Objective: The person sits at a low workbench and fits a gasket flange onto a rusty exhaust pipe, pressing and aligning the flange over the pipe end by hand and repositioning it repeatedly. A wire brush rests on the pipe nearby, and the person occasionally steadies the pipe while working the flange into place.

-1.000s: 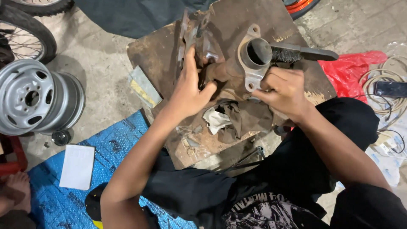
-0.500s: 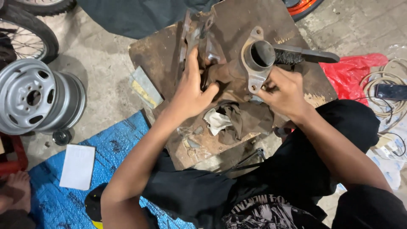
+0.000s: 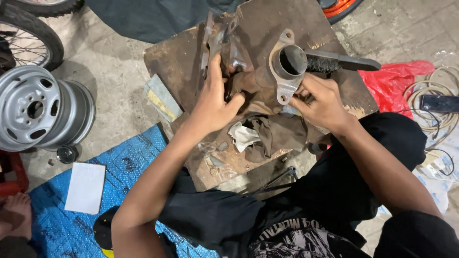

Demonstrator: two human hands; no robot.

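Right hand (image 3: 321,101) slid down off rusty flanged casting (image 3: 267,81).

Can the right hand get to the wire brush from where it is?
Probably yes. The wire brush lies on the wooden board just beyond the right hand, nothing between them. But that hand is on the rusty metal part's flange and would have to let go.

Casting (image 3: 260,83): rusty rough metal. Board (image 3: 267,28): worn matt wood. Rag (image 3: 260,136): grimy cloth. Rim (image 3: 40,107): smooth grey metal.
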